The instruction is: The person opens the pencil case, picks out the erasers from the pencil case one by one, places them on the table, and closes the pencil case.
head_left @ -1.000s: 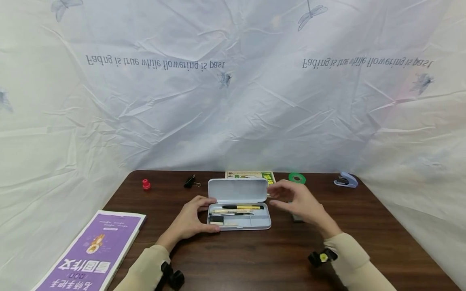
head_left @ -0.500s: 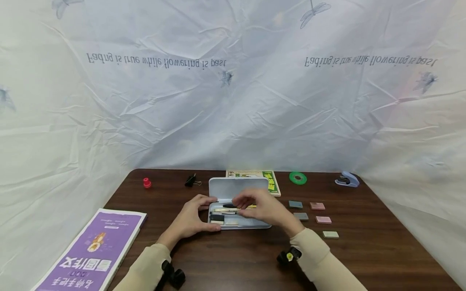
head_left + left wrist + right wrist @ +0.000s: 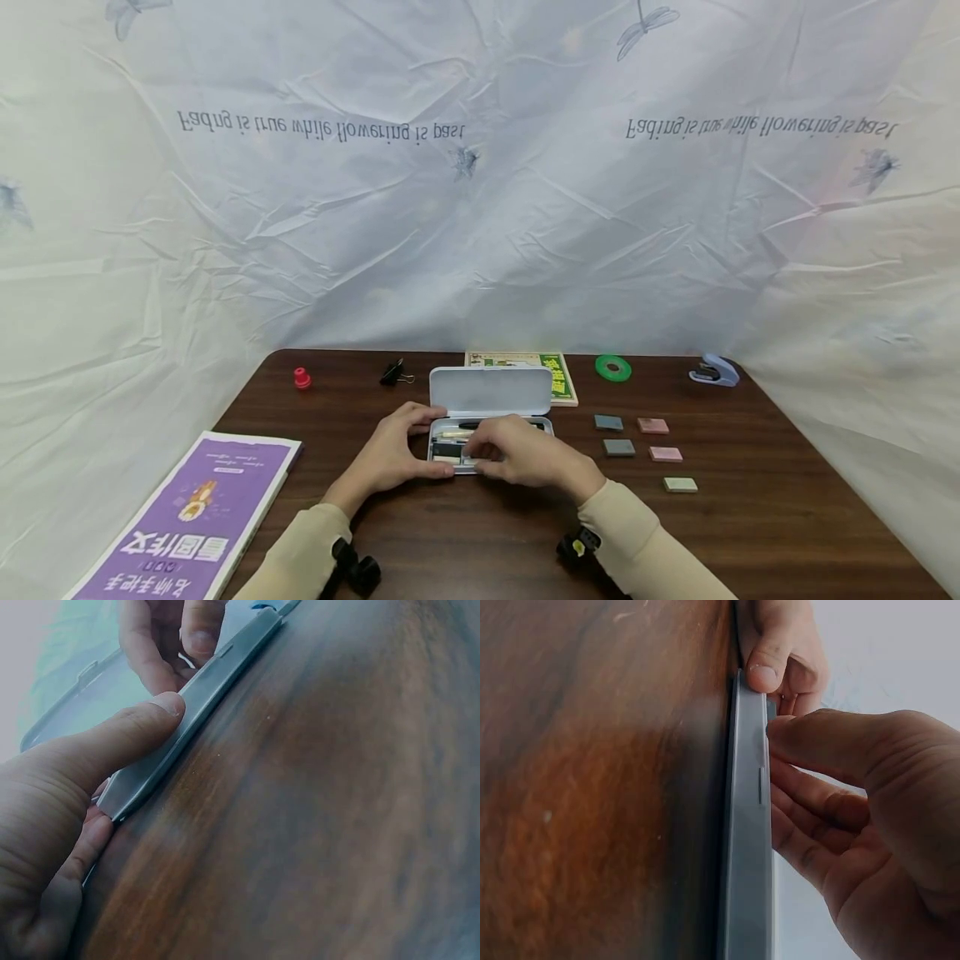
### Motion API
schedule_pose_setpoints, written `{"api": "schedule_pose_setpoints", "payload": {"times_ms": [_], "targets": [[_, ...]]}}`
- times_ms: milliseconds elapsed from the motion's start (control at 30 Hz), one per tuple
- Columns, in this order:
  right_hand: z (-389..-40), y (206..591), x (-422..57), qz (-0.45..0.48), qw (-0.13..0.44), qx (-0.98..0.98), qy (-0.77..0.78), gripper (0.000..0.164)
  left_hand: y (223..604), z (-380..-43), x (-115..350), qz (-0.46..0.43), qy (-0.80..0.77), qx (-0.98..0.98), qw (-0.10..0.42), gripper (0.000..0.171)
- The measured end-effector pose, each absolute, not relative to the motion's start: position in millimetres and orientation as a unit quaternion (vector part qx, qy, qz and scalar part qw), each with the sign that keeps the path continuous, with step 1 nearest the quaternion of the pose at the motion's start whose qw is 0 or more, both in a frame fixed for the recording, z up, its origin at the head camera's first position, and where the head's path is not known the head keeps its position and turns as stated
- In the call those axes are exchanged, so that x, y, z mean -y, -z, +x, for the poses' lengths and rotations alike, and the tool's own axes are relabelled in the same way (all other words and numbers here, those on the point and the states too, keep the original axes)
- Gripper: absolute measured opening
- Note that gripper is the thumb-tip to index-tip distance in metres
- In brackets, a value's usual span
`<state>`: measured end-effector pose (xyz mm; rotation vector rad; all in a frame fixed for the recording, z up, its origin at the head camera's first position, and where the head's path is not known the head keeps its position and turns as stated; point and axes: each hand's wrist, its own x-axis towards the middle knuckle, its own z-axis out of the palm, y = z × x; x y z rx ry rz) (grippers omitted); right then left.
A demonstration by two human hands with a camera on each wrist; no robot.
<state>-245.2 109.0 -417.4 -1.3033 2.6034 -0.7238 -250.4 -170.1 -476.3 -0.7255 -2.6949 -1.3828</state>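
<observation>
An open pale blue-grey pencil case (image 3: 491,392) lies on the table with its lid raised at the back. My left hand (image 3: 386,450) grips its left end, the thumb on the front edge and the fingers at the back corner. Inside are several pens, partly hidden, and a black-and-white eraser (image 3: 447,452) in the front left. My right hand (image 3: 517,450) reaches into the front of the case, thumb and fingers curled together on a small pale eraser, which they mostly cover. In the right wrist view, the right thumb (image 3: 810,739) bends down just behind the case's front wall.
Several small coloured blocks, including a pale green one (image 3: 680,484), lie to the right. A purple book (image 3: 195,508) is at left. Along the back are a red cap-like piece (image 3: 302,378), binder clip (image 3: 393,372), booklet (image 3: 561,379), green tape roll (image 3: 612,367) and hole punch (image 3: 715,371).
My right hand has moved left from beside the raised lid, across the pens, and down to the small eraser at the front. The left hand still holds the case's left end.
</observation>
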Motion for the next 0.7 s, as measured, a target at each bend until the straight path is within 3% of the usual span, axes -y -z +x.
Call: {"api": "schedule_pose_setpoints", "payload": {"times_ms": [700], "targets": [[-243.3, 418.9, -103.0, -0.440, 0.046, -0.863, 0.245, 0.014, 477.7, -251.5, 170.0, -0.229, 0.442, 0.867, 0.014, 0.089]]}}
